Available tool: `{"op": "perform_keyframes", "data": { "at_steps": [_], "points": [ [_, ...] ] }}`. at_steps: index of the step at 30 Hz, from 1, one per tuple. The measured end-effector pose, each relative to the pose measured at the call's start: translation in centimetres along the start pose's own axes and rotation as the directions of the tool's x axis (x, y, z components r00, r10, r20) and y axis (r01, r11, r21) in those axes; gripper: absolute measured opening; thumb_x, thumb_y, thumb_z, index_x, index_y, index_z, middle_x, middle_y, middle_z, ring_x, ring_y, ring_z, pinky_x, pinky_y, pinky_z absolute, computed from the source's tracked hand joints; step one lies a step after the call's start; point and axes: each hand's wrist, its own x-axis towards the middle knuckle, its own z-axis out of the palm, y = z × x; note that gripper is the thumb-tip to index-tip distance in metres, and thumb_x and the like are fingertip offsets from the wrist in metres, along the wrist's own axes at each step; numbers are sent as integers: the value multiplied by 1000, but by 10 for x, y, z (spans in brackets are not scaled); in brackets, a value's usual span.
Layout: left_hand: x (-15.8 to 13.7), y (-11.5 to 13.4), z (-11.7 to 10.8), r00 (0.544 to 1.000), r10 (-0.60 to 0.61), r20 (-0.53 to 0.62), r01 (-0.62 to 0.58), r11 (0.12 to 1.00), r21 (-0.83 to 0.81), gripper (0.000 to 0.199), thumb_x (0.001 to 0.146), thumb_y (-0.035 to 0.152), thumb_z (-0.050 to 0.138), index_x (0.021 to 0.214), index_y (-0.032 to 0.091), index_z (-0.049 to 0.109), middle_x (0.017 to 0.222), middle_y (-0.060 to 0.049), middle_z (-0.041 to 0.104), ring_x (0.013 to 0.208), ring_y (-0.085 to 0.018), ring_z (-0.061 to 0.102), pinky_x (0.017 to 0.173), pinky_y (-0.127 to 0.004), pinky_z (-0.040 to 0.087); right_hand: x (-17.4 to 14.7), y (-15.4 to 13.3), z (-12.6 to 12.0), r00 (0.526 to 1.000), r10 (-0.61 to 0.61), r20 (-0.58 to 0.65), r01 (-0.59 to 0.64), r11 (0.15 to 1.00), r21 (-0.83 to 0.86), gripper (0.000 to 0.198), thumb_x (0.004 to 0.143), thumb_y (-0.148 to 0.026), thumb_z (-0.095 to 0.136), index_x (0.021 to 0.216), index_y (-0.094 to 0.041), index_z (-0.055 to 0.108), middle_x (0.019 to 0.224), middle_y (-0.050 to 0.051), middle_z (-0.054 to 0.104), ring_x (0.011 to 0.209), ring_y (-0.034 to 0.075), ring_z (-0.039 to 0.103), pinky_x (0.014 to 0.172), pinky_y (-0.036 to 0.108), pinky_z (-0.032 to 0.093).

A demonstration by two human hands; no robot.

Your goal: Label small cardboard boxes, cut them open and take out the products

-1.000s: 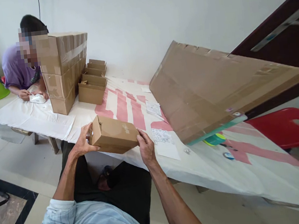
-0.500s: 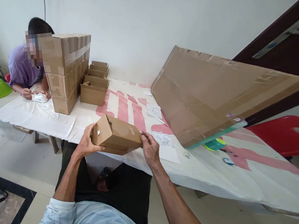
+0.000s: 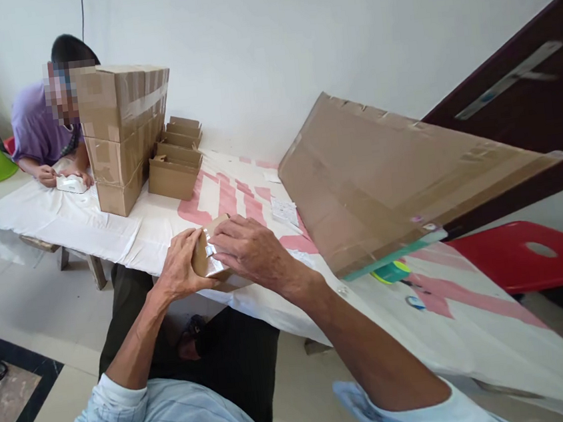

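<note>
A small brown cardboard box is held above the front edge of the table, tilted. My left hand is wrapped around its left end, thumb underneath and fingers on top. A shiny strip, apparently clear tape, lies across that end beside a small white label. My right hand reaches over the box with curled fingers, its fingertips closed at the strip. It hides most of the box's top and right side.
A stack of taped cartons stands at the left, with open small boxes beside it. Beyond, a person in purple handles a white object. A large cardboard sheet leans at the right near tape rolls and a red chair.
My right hand has left the box's right end and come over to its left end. The box has turned, and the shiny strip now shows on it. My left hand still holds it.
</note>
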Motion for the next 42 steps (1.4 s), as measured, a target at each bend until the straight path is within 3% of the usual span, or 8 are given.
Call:
{"op": "perform_keyframes", "data": {
  "at_steps": [3, 11, 18, 24, 32, 38, 42],
  "points": [
    [1, 1, 5, 1000, -7, -17, 7, 1000, 7, 125, 63, 47, 103, 169, 27, 40, 162, -22, 47, 153, -49, 43, 129, -68, 39, 1, 8, 1, 997, -24, 69, 29, 997, -68, 4, 97, -19, 75, 97, -23, 77, 102, 9, 75, 104, 29, 64, 90, 41, 50],
    [4, 3, 8, 1000, 11, -20, -11, 1000, 19, 126, 60, 41, 104, 169, 26, 42, 160, -21, 48, 152, -48, 45, 128, -67, 40, 8, 13, -1, 984, -84, 155, 111, 977, -180, 7, 96, -19, 76, 93, -24, 80, 95, 8, 75, 96, 27, 63, 82, 38, 49],
    [5, 8, 6, 1000, 3, -4, -3, 1000, 16, 125, 61, 39, 104, 169, 28, 41, 159, -20, 49, 151, -48, 45, 128, -66, 40, 11, 12, 1, 982, -87, 166, 103, 991, -90, 10, 97, -17, 74, 93, -23, 81, 93, 8, 75, 94, 27, 64, 84, 39, 48],
    [7, 9, 8, 1000, -3, -16, 3, 1000, -1, 127, 58, 40, 106, 168, 28, 43, 158, -20, 50, 150, -49, 45, 128, -67, 39, 10, 13, 2, 974, -120, 190, 142, 984, -108, 12, 102, -29, 73, 106, -20, 81, 99, 10, 75, 95, 27, 62, 87, 39, 47],
    [8, 19, 5, 999, -52, 15, 52, 998, 35, 126, 58, 40, 105, 167, 25, 43, 160, -20, 50, 153, -45, 45, 129, -64, 40, 8, 17, 8, 970, -142, 198, 156, 986, -60, 16, 105, -20, 62, 108, -18, 77, 108, 12, 77, 98, 27, 64, 93, 41, 48],
    [10, 23, 4, 998, -62, 32, 61, 997, 46, 126, 58, 38, 105, 167, 24, 43, 160, -21, 50, 154, -46, 44, 129, -64, 40, 10, 20, 8, 997, 29, 73, -37, 992, 123, 23, 104, -16, 53, 89, -22, 69, 92, 10, 74, 89, 25, 64, 85, 38, 51],
    [10, 21, 3, 997, -68, 38, 67, 997, 30, 124, 60, 40, 104, 168, 26, 43, 161, -20, 49, 154, -46, 43, 129, -65, 40, 14, 17, -4, 966, 256, 33, -244, 861, 447, 20, 102, -26, 56, 84, -23, 62, 85, 4, 68, 79, 20, 62, 76, 34, 49]
  ]
}}
